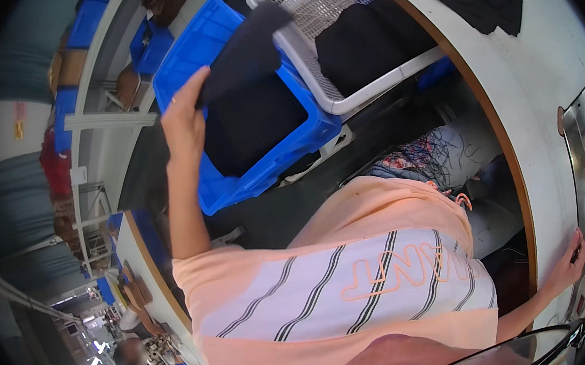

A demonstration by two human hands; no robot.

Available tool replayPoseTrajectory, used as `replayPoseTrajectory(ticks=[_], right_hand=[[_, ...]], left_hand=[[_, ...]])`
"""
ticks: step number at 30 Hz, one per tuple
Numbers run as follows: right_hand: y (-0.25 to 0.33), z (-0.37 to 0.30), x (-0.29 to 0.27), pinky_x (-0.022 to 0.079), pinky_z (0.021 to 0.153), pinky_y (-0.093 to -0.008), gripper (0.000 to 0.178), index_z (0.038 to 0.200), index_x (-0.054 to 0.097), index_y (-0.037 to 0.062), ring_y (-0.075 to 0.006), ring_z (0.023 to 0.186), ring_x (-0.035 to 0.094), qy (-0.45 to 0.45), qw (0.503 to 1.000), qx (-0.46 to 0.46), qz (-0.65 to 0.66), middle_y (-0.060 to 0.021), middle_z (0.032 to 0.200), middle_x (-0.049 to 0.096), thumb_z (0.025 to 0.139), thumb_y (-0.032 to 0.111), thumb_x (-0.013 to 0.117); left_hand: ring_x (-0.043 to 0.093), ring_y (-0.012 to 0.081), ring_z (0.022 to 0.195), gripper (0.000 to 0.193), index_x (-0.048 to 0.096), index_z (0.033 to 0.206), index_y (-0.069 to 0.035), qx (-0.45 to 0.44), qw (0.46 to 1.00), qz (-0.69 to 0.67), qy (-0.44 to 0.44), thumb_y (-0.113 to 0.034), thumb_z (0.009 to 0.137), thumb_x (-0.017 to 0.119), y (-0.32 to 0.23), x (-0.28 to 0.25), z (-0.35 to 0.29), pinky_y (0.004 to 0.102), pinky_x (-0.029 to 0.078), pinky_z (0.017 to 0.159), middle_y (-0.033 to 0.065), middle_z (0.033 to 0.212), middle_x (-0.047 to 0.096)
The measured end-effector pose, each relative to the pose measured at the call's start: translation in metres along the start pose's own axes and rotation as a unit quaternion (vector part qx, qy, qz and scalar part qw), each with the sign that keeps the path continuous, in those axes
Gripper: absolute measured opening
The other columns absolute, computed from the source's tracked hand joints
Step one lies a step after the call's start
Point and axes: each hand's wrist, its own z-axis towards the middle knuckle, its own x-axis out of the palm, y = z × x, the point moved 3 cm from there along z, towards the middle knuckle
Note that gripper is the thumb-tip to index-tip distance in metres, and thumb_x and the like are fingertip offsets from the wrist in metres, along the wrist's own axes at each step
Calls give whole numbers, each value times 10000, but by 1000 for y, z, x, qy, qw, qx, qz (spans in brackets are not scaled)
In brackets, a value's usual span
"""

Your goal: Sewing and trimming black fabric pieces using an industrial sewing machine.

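Observation:
On the left, my left hand [184, 119] is closed on the edge of a black fabric piece [245, 48], which is lifted and blurred by motion. Below it, a blue plastic bin [265, 173] holds more black fabric [252, 129]. My right hand [570, 262] is at the far right on the white table, beside the metal plate of a sewing machine [584, 147]. Its fingers are bent together around a small dark thing that I cannot make out.
Behind the blue bin stands a white plastic basket [345, 107] with black cloth [376, 43] inside. The white table [475, 38] curves along the right with a brown edge, and dark cloth lies at its far end. Loose threads [436, 150] cling near my lap. Shelving with blue bins stands left.

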Motion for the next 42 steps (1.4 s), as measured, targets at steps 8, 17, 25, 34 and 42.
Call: replayPoseTrajectory(ticks=[8, 17, 25, 34, 42], right_hand=[[6, 3, 4, 437, 917, -259, 269, 1106, 653, 11, -138, 993, 588, 9, 1000, 23, 13, -46, 1071, 654, 974, 223, 555], [36, -14, 3, 429, 755, -217, 101, 973, 621, -12, -114, 817, 561, -22, 997, -39, 55, -46, 909, 595, 897, 55, 618], [52, -24, 0, 426, 717, -203, 137, 969, 613, -25, -113, 821, 553, 15, 990, 0, 138, -50, 905, 556, 836, -55, 619], [51, -18, -6, 431, 708, -207, 165, 985, 614, -33, -134, 781, 566, -6, 993, 5, 114, -75, 911, 590, 823, -63, 609], [54, -17, -10, 437, 714, -212, 201, 1056, 654, -12, -132, 790, 586, -31, 995, 41, 91, -79, 909, 614, 866, -10, 589]], left_hand=[[479, 341, 1273, 536, 500, 1361, -91, -203, 882, -40, 424, -196, 864, 672, 60, 80, -96, 373, 393, 1029, 258, 1434, 398], [598, 275, 770, 173, 701, 972, -48, 193, 953, -232, 34, -119, 815, 684, -123, 137, 112, 349, 470, 723, 104, 780, 646], [619, 322, 954, 138, 686, 937, -64, 324, 934, -146, 32, -141, 849, 611, -209, 215, 259, 394, 481, 830, 108, 905, 663], [661, 176, 880, 171, 715, 991, -12, 170, 909, -376, 54, -99, 854, 661, -217, 207, 262, 278, 496, 805, 93, 965, 717], [588, 238, 980, 247, 635, 964, -40, 558, 752, -328, 121, -73, 722, 666, -337, 159, 22, 358, 474, 855, 112, 1171, 620]])
